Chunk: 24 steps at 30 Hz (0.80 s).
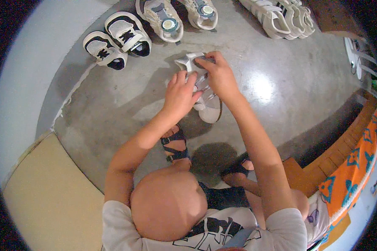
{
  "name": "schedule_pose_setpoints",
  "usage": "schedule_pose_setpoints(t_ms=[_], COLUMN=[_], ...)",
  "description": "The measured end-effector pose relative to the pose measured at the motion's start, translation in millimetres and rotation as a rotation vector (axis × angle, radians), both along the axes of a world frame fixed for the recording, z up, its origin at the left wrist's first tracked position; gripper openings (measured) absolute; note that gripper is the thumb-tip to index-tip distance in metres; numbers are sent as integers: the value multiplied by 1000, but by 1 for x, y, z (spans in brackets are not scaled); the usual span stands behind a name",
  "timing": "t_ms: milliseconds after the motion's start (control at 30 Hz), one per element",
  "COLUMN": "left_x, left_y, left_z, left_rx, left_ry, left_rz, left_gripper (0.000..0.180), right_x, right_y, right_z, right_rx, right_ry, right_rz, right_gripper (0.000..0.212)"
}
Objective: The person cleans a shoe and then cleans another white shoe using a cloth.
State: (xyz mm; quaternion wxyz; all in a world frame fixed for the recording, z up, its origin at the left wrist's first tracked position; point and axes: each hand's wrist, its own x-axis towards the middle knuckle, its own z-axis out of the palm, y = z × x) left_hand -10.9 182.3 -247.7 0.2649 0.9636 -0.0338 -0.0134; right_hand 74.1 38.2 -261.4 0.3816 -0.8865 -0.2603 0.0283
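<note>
Both my hands are on a pale sandal (211, 112) with white and shiny straps, held above the grey floor in front of my legs. My left hand (181, 95) bends its fingers over the straps along the left side. On the other side, my right hand (223, 78) grips the sandal's upper right part, fingers closed round its edge. Between the hands the straps show only in part, and the fingers hide how they fasten. The sandal's rounded, light end points toward me.
White-and-black sneakers (127, 35) stand by the left wall, with cream shoes (162, 21) beside them. More white shoes (274, 21) are lined up at the far right. A wooden bed edge (343, 142) with an orange patterned cloth (349, 163) borders the right. A beige panel (50, 188) is at lower left.
</note>
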Motion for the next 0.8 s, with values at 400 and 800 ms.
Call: schedule_pose_setpoints(t_ms=[400, 800], left_x=[0, 1], left_y=[-1, -4], left_z=[-3, -2], left_rx=[23, 49], left_ry=[-2, -26], left_rz=[11, 4], left_gripper=[54, 56], right_x=[20, 21], right_y=[0, -17], right_z=[-21, -25], right_rx=[-42, -113], right_ry=[-122, 60], right_rz=[56, -136], right_gripper=[43, 41])
